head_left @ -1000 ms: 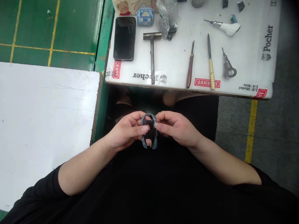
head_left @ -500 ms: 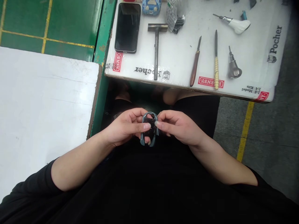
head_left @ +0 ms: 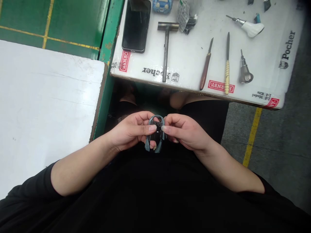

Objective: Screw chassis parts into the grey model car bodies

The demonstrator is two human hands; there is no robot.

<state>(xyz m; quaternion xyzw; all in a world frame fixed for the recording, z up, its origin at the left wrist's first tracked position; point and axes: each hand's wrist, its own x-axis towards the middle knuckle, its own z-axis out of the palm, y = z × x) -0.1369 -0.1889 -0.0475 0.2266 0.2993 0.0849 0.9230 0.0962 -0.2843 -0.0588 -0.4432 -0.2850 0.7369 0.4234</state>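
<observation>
Over my lap, both hands are on a small blue-grey, horseshoe-shaped plastic part [head_left: 158, 117] with a glossy black middle. Its curved end points away from me, and its two prongs point toward my body. My left hand [head_left: 136, 129] is closed on the left side, thumb on top and fingers beneath. With thumb and fingers pinched, my right hand [head_left: 186, 131] grips the right side. A small dark piece [head_left: 162, 134] shows by the right thumb tip. Whether it is attached to the part cannot be made out.
Ahead, a plastic-wrapped worktable [head_left: 187, 61] bears a phone [head_left: 136, 26], a T-shaped hammer [head_left: 166, 48], a wooden-handled blade [head_left: 206, 66], a file [head_left: 227, 64], two hand drivers [head_left: 246, 72], a blue case [head_left: 162, 5] and a plastic bag [head_left: 186, 16]. A white board [head_left: 48, 106] lies left.
The view has shifted slightly. The small dark piece by my right thumb now sits closer against the part's right side. Both hands keep their hold.
</observation>
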